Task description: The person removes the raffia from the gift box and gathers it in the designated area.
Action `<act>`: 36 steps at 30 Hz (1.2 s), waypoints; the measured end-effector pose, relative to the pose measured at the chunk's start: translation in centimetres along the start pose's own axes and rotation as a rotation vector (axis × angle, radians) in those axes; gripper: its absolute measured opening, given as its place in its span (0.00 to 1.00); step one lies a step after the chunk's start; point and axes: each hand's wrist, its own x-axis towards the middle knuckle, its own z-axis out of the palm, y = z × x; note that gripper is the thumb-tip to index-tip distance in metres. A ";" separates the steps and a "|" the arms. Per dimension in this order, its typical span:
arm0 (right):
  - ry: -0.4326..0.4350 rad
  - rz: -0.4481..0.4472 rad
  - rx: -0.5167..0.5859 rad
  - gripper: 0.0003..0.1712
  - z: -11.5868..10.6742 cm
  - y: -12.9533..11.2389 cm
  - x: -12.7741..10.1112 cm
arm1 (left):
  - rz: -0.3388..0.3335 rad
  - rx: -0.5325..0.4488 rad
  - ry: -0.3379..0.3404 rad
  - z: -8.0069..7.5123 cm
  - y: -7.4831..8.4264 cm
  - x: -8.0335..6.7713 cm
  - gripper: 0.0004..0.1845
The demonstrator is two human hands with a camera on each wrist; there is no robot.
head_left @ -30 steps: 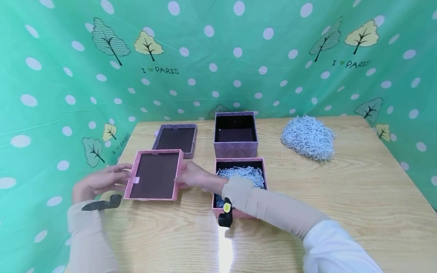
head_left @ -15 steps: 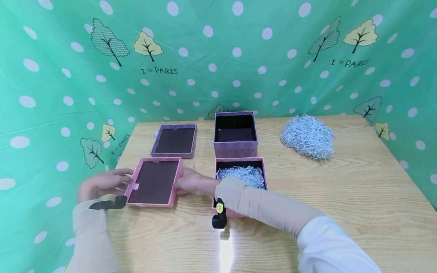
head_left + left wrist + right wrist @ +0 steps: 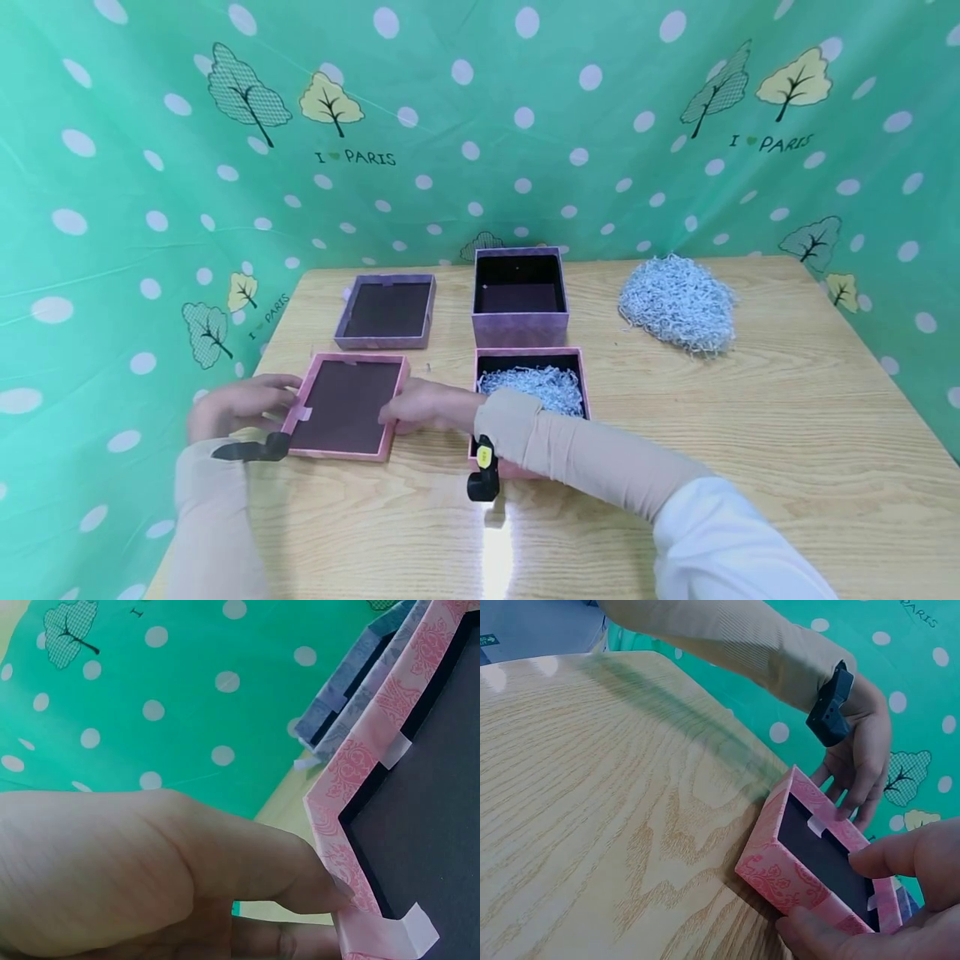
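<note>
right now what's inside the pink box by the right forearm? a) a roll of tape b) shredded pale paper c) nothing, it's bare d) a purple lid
b: in the head view the pink box holds a bed of shredded pale paper, like the loose pile farther right on the table.

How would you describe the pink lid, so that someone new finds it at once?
On the wooden table, look at the near left part. The pink lid lies there upside down, dark inside showing, between the left hand and the right hand. The lid behind it is purple, not pink.
</note>
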 end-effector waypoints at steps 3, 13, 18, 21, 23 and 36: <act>-0.020 0.012 -0.007 0.20 0.0 0.0 0.0 | -0.003 0.014 0.001 0.0 0.0 0.0 0.26; -0.038 0.083 -0.075 0.19 -0.5 -0.7 -0.6 | -0.029 0.009 0.003 0.4 0.2 -0.1 0.28; -0.045 0.086 -0.231 0.33 -1.2 -1.7 -1.7 | -0.031 0.095 0.052 0.1 0.9 -0.7 0.24; -0.050 0.056 -0.329 0.41 -1.8 -2.5 -2.6 | -0.007 0.188 0.135 -0.1 2.0 -1.1 0.23; -0.063 0.020 -0.353 0.43 -2.2 -3.1 -3.2 | 0.022 0.226 0.197 -0.2 2.9 -1.2 0.24; -0.054 -0.164 -0.475 0.32 -5.6 -4.4 -7.5 | 0.299 0.193 0.298 3.6 9.4 -0.5 0.25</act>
